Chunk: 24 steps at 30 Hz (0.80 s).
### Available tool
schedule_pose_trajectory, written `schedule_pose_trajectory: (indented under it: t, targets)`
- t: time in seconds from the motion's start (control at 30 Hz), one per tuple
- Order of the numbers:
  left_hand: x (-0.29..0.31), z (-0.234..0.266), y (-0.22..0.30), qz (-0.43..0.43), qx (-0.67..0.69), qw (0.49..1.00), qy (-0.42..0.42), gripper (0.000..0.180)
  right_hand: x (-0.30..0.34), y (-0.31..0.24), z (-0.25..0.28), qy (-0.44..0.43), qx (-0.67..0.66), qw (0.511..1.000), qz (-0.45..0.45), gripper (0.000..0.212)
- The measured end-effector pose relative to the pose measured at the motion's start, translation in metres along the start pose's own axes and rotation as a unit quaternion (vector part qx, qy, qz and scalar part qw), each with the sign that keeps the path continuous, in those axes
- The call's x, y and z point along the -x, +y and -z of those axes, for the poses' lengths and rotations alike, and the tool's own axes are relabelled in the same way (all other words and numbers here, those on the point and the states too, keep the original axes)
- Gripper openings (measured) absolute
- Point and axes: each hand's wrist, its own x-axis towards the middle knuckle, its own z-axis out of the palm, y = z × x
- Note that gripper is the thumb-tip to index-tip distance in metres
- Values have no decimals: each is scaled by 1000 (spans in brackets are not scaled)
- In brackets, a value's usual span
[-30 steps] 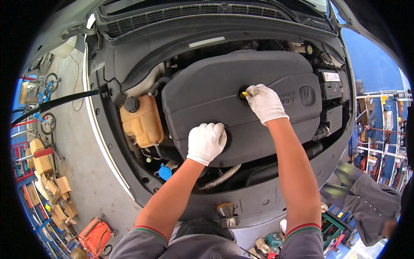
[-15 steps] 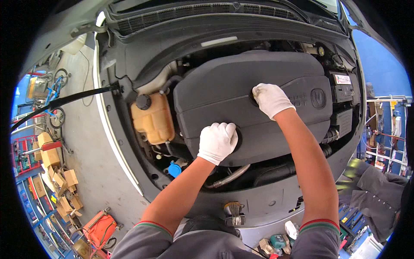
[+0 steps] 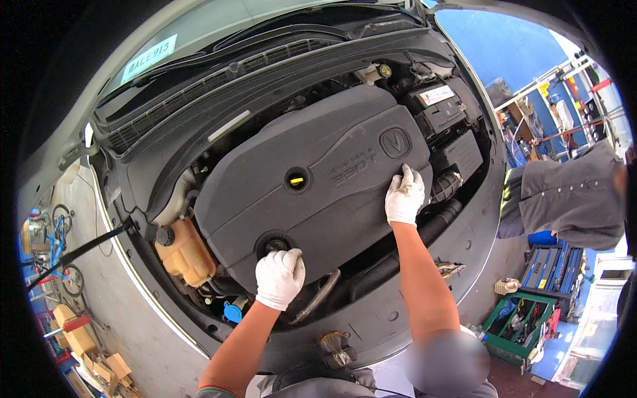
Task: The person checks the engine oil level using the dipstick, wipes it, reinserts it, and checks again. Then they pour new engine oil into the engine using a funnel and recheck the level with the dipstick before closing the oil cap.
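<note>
A large dark grey plastic engine cover (image 3: 318, 166) lies over the engine under the raised bonnet. My left hand (image 3: 280, 277), in a white glove, has its fingers curled at the near edge of the round opening around a black oil filler cap (image 3: 277, 244). Whatever the curled fingers hold, if anything, is hidden. With fingers stretched and a little apart, my gloved right hand (image 3: 405, 196) rests on the cover's right front part, below the round emblem (image 3: 395, 142). A yellow dipstick handle (image 3: 296, 180) shows in the smaller opening.
Left of the cover sits an orange-tan coolant tank (image 3: 186, 255), with a blue washer cap (image 3: 232, 312) nearby. A battery (image 3: 441, 109) stands at the right. A black prop rod (image 3: 79, 252) crosses the left side. Another person (image 3: 564, 196) is at the right, near a green tool tray (image 3: 521, 325).
My right hand has left the dipstick opening for the cover's right front, uncovering the yellow handle. My left hand stays near the filler opening, slightly nearer me. The view has turned.
</note>
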Motion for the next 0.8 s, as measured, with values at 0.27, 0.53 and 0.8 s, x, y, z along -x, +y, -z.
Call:
schedule_pose_trajectory:
  t: [0.27,0.53,0.8]
  targets:
    - [1,-7,13,100,-20,984,-147,12,2,13,-1,35,-14,996,79,31]
    - [106,86,38,211,26,975,-65,37,184,30,108,-188,-285,932,123,26]
    - [276,140,55,395,52,908,-126,22,334,37,269,-305,-315,894,-94,67]
